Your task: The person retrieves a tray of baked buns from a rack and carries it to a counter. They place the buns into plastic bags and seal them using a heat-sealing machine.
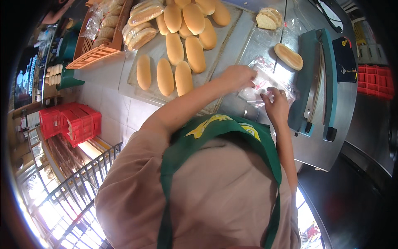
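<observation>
Clear plastic bags (264, 84) with red print lie on the steel table in front of me. My left hand (241, 77) is at their left edge, fingertips on the plastic; whether it pinches the film is hard to tell. My right hand (276, 101) touches the near side of the bags, its thumb and fingers apart. Just beyond the bags, one elongated bread roll (288, 56) lies beside a teal bag sealer (314, 81), whose long arm is raised. Several more rolls (194, 54) rest, some piled up, on a metal tray (217, 59) to the left.
Bagged rolls (140, 37) lie at the tray's far left, next to an orange plastic crate (96, 56) of packed bread. Sliced bread (269, 19) in plastic is at the back. Red crates (80, 123) stand lower left, near a metal railing (80, 183). A person's arm (57, 14) shows top left.
</observation>
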Demonstrator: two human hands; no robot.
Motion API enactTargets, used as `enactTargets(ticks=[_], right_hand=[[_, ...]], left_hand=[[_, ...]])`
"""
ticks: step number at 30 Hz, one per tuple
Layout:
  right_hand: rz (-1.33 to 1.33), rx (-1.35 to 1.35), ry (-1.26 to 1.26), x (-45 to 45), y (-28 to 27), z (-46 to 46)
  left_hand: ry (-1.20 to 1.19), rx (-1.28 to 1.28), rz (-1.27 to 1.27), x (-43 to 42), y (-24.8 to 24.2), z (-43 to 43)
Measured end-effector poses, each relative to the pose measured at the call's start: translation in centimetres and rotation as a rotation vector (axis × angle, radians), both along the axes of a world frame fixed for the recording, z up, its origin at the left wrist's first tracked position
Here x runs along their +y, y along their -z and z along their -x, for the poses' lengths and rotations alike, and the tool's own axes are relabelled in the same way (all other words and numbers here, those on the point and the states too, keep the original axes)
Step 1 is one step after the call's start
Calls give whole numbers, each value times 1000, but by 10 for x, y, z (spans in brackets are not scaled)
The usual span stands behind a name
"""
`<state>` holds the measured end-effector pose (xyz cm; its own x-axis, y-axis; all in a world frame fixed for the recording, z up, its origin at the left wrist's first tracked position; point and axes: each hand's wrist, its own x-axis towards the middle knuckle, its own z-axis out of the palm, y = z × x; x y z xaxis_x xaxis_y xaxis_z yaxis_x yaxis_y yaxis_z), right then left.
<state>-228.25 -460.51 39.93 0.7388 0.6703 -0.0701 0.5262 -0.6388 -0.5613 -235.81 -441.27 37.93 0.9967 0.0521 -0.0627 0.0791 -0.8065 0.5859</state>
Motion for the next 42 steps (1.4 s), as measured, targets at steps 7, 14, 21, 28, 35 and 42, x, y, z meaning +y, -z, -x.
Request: enactTargets(ticks=[7, 14, 21, 28, 35, 42], right_hand=[[0, 57, 122, -21, 3, -4], [1, 57, 153, -18, 3, -2], [-108, 129, 264, -25, -3, -1], [-136, 176, 317, -33, -4, 7], [-189, 173, 275, -16, -13, 1], [-212, 25, 116, -16, -15, -8]], left_hand=[[-353, -445, -139, -21, 2, -7], [-155, 94, 331, 9, 2, 4], [246, -108, 603, 6, 24, -16], [253, -364, -57, -10, 49, -29], [129, -225, -3, -22, 35, -48], [3, -293, -19, -22, 35, -39]])
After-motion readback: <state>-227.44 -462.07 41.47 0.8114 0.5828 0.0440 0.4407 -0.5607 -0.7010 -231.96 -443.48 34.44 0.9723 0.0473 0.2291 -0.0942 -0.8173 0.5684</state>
